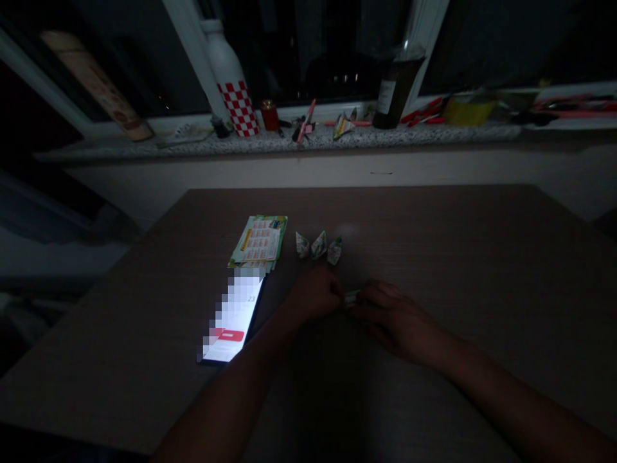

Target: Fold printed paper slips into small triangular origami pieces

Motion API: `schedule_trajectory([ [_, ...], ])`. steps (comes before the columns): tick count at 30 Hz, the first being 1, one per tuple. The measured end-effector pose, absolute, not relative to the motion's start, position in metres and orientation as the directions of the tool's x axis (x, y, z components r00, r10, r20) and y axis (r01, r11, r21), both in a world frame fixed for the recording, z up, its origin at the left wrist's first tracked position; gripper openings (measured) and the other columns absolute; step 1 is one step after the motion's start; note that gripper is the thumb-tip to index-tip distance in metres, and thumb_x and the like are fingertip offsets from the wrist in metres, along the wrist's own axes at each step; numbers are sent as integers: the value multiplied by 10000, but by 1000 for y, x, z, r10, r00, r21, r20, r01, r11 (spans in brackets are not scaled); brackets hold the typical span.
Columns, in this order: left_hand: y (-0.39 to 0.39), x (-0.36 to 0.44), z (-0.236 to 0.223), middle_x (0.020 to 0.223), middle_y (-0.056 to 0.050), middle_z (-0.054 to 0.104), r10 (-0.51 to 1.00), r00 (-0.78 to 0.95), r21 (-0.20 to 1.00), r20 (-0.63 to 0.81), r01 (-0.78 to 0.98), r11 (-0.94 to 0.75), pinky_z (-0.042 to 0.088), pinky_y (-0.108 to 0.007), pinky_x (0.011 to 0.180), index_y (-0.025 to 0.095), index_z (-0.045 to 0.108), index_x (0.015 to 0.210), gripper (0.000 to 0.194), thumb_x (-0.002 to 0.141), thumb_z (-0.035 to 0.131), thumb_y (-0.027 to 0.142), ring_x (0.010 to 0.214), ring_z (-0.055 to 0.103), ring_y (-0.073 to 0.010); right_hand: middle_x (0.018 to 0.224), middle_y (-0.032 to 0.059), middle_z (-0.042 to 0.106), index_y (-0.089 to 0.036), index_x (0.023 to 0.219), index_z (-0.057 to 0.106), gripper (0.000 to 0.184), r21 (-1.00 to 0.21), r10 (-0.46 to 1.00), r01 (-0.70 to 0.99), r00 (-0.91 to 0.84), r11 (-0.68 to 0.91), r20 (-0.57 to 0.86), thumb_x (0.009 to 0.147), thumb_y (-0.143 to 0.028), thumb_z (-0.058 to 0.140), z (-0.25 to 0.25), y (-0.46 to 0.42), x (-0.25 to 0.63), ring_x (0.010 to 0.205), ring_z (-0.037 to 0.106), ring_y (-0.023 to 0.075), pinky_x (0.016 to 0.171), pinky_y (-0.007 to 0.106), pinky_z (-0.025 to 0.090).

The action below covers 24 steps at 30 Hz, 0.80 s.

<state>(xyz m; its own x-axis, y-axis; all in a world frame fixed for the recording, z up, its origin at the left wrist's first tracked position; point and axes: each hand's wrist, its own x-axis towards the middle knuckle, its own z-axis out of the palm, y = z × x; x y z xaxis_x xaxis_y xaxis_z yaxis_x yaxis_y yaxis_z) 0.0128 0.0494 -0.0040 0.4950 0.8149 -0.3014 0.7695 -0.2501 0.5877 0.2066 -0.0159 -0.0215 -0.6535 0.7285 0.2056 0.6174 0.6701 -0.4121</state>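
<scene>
Between my two hands, low over the brown table, is a small folded strip of printed paper (351, 298). My left hand (315, 292) is closed at the paper's left end, fingers curled. From the other side, my right hand (393, 315) pinches its right end, fingers bent over it. Just beyond my hands three small folded paper pieces (319, 245) stand in a row, pointed at the top. To their left lies a stack of printed paper sheets (259, 241), green-edged. Dim light hides the paper's exact folds.
A lit phone (234, 318) lies left of my left forearm on the table (457, 257). Along the granite windowsill (193, 149) stand a white bottle with red checks (234, 80), a small red jar (270, 116), a dark labelled pouch (393, 96) and another folded paper piece (343, 126).
</scene>
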Motion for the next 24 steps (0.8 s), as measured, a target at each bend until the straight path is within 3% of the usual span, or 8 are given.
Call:
schedule_trajectory([
  [10, 45, 2, -5, 750, -18, 718, 815, 513, 642, -271, 727, -244, 458, -219, 620, 144, 723, 790, 179, 690, 577, 173, 694, 641, -146, 972, 67, 603, -268, 1173, 626, 317, -413, 727, 613, -649, 674, 223, 881, -173, 545, -24, -15, 207, 937, 524, 215, 819, 365, 448],
  [24, 43, 12, -3, 787, -35, 733, 825, 494, 495, -275, 808, -319, 441, -249, 609, 182, 740, 789, 169, 678, 626, 239, 705, 648, -173, 972, 80, 624, -212, 978, 667, 169, -517, 753, 570, -604, 638, 261, 878, -159, 542, -25, -14, 206, 940, 553, 211, 824, 369, 461],
])
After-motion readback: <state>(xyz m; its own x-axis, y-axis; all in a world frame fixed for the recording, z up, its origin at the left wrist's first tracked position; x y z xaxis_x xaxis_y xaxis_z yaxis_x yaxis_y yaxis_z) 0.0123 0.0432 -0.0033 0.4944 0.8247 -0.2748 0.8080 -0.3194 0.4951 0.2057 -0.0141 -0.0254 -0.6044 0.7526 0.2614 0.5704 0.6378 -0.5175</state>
